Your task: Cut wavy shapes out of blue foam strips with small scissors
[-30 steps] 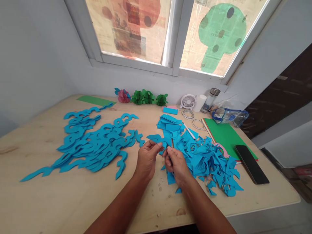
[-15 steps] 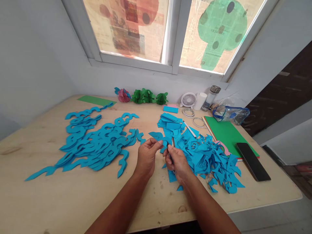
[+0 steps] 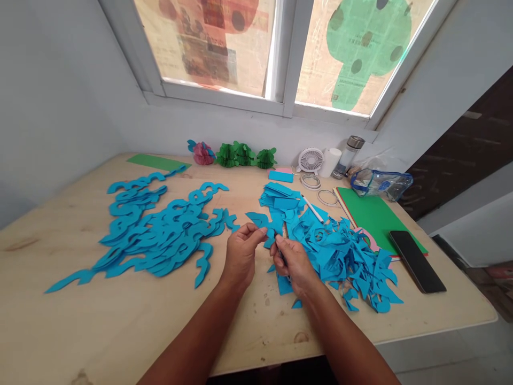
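Between the finger and thumb of my left hand (image 3: 241, 254) is a wavy piece of blue paper (image 3: 258, 219), its pointed end sticking out beyond the fingers. My right hand (image 3: 294, 262) is closed around dark-handled scissors (image 3: 282, 258), mostly hidden by the fingers, close against the paper's right side. Left of my hands lies a heap of wavy blue paper cutouts (image 3: 168, 235). A pile of blue paper scraps (image 3: 340, 251) spreads out to the right, with stacked blue paper rectangles (image 3: 278, 193) behind it.
A white pen (image 3: 312, 209) rests among the scraps. Tape rolls (image 3: 310, 182), a small fan (image 3: 310, 160), a bottle (image 3: 348, 156) and a clear pouch (image 3: 382, 184) stand behind. A phone (image 3: 417, 262) overlaps green paper sheets (image 3: 371, 214) at right. Green paper decorations (image 3: 236, 154) line the wall.
The blue paper between my hands has shifted slightly, with less of it showing near the right fingers. Both hands stay in nearly the same place; the camera view has tilted a little.
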`<state>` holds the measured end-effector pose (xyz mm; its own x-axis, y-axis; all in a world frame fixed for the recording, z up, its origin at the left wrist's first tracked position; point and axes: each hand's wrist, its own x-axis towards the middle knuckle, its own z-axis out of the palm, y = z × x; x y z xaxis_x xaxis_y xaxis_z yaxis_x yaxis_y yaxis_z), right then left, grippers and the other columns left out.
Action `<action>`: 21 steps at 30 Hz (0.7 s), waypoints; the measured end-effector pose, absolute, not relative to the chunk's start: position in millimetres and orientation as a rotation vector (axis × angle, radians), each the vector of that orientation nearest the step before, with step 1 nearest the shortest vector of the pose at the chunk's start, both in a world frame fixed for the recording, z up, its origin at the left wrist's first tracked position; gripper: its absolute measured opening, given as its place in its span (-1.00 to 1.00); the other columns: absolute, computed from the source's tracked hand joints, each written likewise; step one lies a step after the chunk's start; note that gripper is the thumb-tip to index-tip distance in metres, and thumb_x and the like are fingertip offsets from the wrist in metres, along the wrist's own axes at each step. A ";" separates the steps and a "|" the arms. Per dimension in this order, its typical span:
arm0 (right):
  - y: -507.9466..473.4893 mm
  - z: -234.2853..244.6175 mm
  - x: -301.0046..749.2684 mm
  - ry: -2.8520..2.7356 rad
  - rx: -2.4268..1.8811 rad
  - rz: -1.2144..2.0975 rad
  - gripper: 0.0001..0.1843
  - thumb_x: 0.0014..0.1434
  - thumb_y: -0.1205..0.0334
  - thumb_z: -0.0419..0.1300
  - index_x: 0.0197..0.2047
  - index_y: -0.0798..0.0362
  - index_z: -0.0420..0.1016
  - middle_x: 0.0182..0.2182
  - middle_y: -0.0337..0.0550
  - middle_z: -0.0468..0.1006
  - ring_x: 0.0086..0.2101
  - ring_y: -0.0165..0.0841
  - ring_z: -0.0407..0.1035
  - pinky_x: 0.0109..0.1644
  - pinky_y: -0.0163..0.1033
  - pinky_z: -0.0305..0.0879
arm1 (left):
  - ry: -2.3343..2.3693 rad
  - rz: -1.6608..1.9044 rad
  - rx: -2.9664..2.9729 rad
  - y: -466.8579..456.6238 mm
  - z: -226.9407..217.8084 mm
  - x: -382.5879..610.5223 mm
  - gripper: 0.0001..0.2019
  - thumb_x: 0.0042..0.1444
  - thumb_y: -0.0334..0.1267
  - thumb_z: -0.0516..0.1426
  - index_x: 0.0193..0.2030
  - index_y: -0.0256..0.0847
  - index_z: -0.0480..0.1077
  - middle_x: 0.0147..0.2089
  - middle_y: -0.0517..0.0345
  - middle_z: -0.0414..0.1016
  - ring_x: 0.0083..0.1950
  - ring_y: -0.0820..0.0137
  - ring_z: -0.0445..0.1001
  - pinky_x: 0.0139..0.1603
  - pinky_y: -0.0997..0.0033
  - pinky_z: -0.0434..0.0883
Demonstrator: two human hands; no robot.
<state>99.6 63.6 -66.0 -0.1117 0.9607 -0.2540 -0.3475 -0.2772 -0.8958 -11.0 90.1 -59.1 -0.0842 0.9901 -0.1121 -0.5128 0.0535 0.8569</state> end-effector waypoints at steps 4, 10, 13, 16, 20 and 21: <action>63.3 -66.3 100.3 -0.842 -1.087 1.629 -0.54 -0.02 -0.16 0.25 -0.55 0.10 0.37 -0.83 -0.43 0.19 -0.80 -0.60 -0.13 -0.73 -0.41 -0.27 | 0.935 1.441 0.705 90.8 -59.1 -11.5 -0.77 -0.24 -0.31 0.30 -0.62 -0.21 0.29 -0.60 0.31 0.25 -0.49 0.48 0.28 -0.38 0.43 0.29; 63.5 -65.4 100.7 -0.835 -1.092 1.639 -0.53 -0.04 -0.19 0.24 -0.54 0.10 0.38 -0.82 -0.42 0.20 -0.79 -0.60 -0.13 -0.73 -0.41 -0.28 | 0.956 1.439 0.767 93.1 -63.8 -12.6 -0.78 -0.24 -0.31 0.30 -0.60 -0.21 0.30 -0.59 0.29 0.32 -0.47 0.47 0.32 -0.36 0.43 0.29; 63.7 -65.7 101.2 -0.835 -1.078 1.640 -0.52 -0.04 -0.20 0.24 -0.53 0.11 0.39 -0.82 -0.42 0.21 -0.79 -0.60 -0.12 -0.73 -0.41 -0.28 | 0.944 1.436 0.789 93.8 -64.4 -13.6 -0.79 -0.24 -0.31 0.31 -0.59 -0.21 0.31 -0.58 0.30 0.34 -0.47 0.47 0.33 -0.34 0.44 0.30; 63.4 -66.1 101.8 -0.835 -1.062 1.644 -0.52 -0.04 -0.19 0.25 -0.52 0.11 0.39 -0.81 -0.42 0.21 -0.79 -0.60 -0.13 -0.72 -0.41 -0.29 | 0.942 1.432 0.798 93.6 -62.8 -14.2 -0.78 -0.22 -0.31 0.31 -0.60 -0.21 0.30 -0.58 0.29 0.34 -0.46 0.47 0.32 -0.34 0.44 0.29; 63.5 -67.5 102.9 -0.831 -1.041 1.660 -0.53 -0.01 -0.17 0.24 -0.50 0.12 0.40 -0.80 -0.42 0.22 -0.79 -0.62 -0.13 -0.72 -0.42 -0.29 | 0.945 1.419 0.815 92.6 -60.0 -14.2 -0.78 -0.23 -0.31 0.30 -0.61 -0.21 0.31 -0.60 0.30 0.32 -0.48 0.47 0.29 -0.35 0.44 0.27; 63.6 -68.0 103.1 -0.829 -1.035 1.664 -0.53 -0.01 -0.17 0.24 -0.50 0.12 0.40 -0.80 -0.42 0.22 -0.79 -0.62 -0.13 -0.72 -0.42 -0.29 | 0.946 1.415 0.820 92.4 -59.4 -14.1 -0.79 -0.22 -0.31 0.30 -0.61 -0.21 0.31 -0.60 0.30 0.32 -0.48 0.47 0.29 -0.35 0.44 0.27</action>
<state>103.1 63.6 -68.0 -0.1672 0.9535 -0.2508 -0.3738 -0.2967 -0.8788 -14.1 92.4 -59.4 -0.0654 0.9967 -0.0487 -0.4256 0.0163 0.9048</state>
